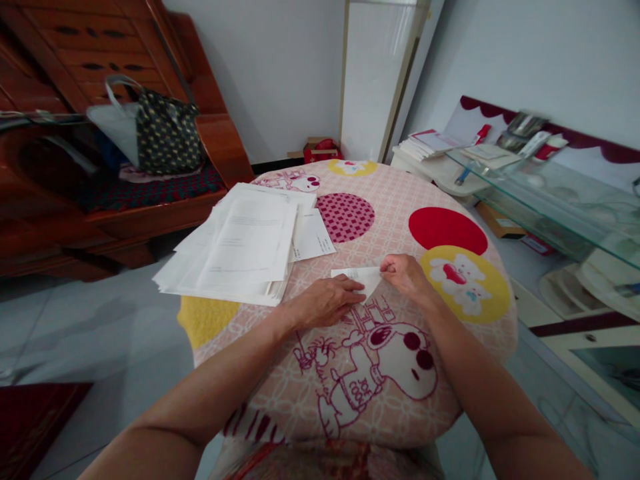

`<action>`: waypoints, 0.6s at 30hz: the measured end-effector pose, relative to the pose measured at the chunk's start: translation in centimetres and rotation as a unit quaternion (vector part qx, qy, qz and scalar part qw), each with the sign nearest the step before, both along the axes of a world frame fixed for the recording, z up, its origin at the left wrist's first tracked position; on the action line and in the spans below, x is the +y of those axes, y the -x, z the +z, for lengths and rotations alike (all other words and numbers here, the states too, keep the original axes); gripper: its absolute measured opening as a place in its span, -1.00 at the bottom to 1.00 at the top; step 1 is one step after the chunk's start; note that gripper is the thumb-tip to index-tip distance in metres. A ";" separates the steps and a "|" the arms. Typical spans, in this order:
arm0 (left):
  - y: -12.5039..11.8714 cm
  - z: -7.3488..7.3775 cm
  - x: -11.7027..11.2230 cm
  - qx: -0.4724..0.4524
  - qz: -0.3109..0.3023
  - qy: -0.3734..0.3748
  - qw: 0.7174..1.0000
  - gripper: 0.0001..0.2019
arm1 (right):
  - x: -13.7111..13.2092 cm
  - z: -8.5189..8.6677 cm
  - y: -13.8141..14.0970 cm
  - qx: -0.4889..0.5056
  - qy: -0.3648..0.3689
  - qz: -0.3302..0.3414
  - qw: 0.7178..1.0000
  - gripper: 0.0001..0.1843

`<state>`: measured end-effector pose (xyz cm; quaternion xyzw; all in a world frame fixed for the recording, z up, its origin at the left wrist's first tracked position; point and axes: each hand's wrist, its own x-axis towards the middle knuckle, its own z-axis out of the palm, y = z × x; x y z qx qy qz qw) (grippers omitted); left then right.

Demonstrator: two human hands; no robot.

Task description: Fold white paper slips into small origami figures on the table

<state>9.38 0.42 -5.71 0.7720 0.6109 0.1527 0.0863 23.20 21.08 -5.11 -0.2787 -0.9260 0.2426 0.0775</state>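
Note:
A small folded sheet of white paper (367, 277) lies on the cloth-covered round table, its near edge narrowing to a point. My left hand (327, 300) rests on its left part, fingers stretched out and lying on the paper. At the right corner, my right hand (403, 273) pinches the paper between thumb and fingers. Left of my hands sits a thick, uneven stack of printed sheets (245, 243). One loose printed sheet (315, 237) sticks out from the stack's right side.
The patterned tablecloth (380, 240) covers the table. To the right stands a glass-topped cabinet (560, 193) bearing papers (430, 143) and metal bowls (523, 130). At the left, bags (167, 133) sit on a wooden bench (185, 200). A red box (320, 152) lies beyond the table.

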 end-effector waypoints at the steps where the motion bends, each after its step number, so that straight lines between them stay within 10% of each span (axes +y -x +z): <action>1: 0.0 0.0 0.0 -0.003 0.000 -0.001 1.000 -0.63 | 0.0 0.0 0.0 0.006 -0.010 -0.017 1.000 -0.87; 10: 0.3 0.0 0.0 -0.008 0.000 0.006 1.000 -0.60 | -2.7 1.8 -2.0 -0.037 0.022 0.154 0.987 -0.77; 18: 0.2 0.0 0.1 -0.007 0.007 0.008 1.000 -0.58 | -5.7 1.9 -3.4 -0.061 0.055 0.169 0.982 -0.75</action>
